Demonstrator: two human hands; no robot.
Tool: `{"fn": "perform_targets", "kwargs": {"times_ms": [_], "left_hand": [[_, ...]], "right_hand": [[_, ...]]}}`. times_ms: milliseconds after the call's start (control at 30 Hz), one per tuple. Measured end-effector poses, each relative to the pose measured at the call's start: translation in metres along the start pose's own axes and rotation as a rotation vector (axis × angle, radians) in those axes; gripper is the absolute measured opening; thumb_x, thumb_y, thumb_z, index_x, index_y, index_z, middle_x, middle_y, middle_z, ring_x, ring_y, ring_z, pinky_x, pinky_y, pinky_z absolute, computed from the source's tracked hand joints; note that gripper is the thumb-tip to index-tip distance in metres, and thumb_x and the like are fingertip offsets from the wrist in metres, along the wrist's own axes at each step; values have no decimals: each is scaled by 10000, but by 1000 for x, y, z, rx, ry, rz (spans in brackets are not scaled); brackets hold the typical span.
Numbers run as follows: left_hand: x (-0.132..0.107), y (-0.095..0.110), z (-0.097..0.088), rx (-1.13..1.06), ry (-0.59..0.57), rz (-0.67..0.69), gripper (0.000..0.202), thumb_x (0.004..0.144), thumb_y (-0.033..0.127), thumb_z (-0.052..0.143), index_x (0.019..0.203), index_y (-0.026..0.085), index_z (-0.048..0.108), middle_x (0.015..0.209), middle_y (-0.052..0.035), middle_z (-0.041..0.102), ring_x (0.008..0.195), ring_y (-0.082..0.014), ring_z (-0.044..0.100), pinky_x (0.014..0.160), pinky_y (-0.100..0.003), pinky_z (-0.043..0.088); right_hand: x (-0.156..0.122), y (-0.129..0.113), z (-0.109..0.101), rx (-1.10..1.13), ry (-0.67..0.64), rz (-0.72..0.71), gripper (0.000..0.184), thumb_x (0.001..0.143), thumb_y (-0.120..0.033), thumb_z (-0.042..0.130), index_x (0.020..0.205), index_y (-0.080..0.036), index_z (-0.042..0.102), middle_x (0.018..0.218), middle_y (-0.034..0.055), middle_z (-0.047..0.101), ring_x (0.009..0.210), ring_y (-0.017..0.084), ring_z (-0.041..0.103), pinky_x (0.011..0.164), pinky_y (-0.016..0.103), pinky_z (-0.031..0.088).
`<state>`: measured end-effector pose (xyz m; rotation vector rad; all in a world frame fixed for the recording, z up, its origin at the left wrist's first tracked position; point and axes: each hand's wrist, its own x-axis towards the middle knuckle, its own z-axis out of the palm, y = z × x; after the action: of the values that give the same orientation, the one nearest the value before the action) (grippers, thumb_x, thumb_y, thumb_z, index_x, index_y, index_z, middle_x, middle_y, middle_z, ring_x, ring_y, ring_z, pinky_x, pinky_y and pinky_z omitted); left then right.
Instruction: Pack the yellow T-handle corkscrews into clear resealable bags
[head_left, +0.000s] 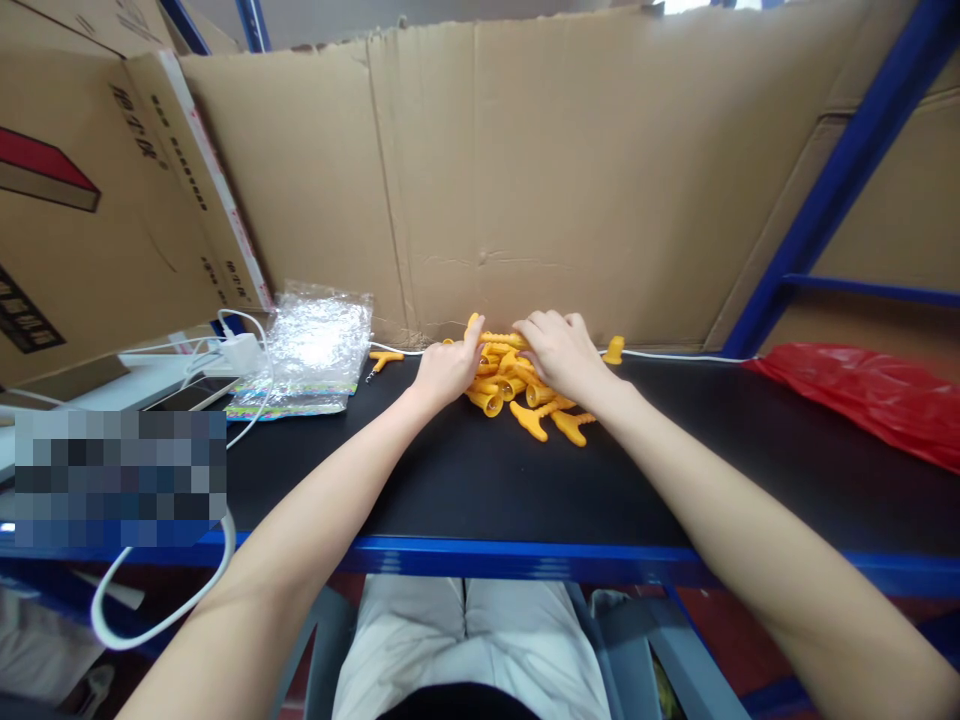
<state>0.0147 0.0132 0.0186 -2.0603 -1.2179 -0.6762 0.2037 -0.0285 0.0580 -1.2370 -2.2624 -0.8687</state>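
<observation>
A heap of yellow-orange plastic pieces [512, 385] lies on the black tabletop, with hollow cone-shaped parts and T-shaped handles with ridged shafts mixed together. Over the heap, a ridged yellow T-handle [501, 339] spans the space between my hands. My left hand [448, 370] is closed on its left end, thumb up against the yellow crosspiece. From the other side, my right hand [559, 350] curls its fingers over the right end, hiding that part. Two T-handles [530, 422] lie at the heap's front edge, partly below my right wrist.
Left of the heap lie a loose T-handle with a metal spiral tip [384, 359] and clear plastic bags [319, 340]. A phone [191, 394] and a white charger [241, 352] with cables sit farther left. Cardboard [525, 180] walls the back. A yellow cone [614, 350] and red bag [862, 395] are right.
</observation>
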Motion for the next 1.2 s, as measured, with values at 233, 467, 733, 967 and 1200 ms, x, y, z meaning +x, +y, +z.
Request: {"fn": "perform_targets", "kwargs": {"times_ms": [233, 467, 733, 967, 1200], "left_hand": [[-2, -5, 4, 7, -45, 7, 472, 929, 264, 255, 1378, 121, 269, 742, -94, 659, 623, -154, 625, 597, -242, 447], [-4, -9, 7, 20, -83, 9, 481, 925, 268, 271, 1395, 174, 231, 768, -97, 653, 647, -175, 629, 601, -260, 453], [-4, -9, 4, 7, -46, 72, 467, 918, 273, 313, 1381, 231, 273, 787, -80, 630, 657, -154, 609, 616, -242, 439], [-1, -8, -11, -34, 73, 37, 326, 891, 270, 385, 1187, 241, 519, 1102, -118, 544, 891, -209, 545, 718, -332, 405], [2, -8, -12, -18, 75, 32, 283, 873, 236, 413, 1085, 220, 600, 947, -101, 573, 816, -214, 547, 708, -345, 357]], "right_hand": [[-2, 3, 15, 102, -71, 9, 267, 891, -268, 361, 1028, -128, 542, 969, 126, 597, 905, 248, 499, 774, 367, 290], [-2, 5, 20, 203, -141, 42, 276, 873, -282, 408, 1067, -128, 531, 1033, 132, 593, 963, 258, 510, 790, 381, 324], [-3, 8, 23, 474, -311, 194, 187, 807, -341, 506, 915, -188, 516, 881, 56, 618, 758, 189, 564, 673, 310, 385], [-2, -1, 20, 383, -67, 105, 181, 818, -297, 484, 961, -187, 480, 916, 65, 632, 815, 209, 566, 770, 352, 323], [-2, -11, 10, 103, 6, -8, 175, 864, -193, 372, 988, -160, 491, 924, 103, 608, 863, 237, 509, 752, 360, 244]]}}
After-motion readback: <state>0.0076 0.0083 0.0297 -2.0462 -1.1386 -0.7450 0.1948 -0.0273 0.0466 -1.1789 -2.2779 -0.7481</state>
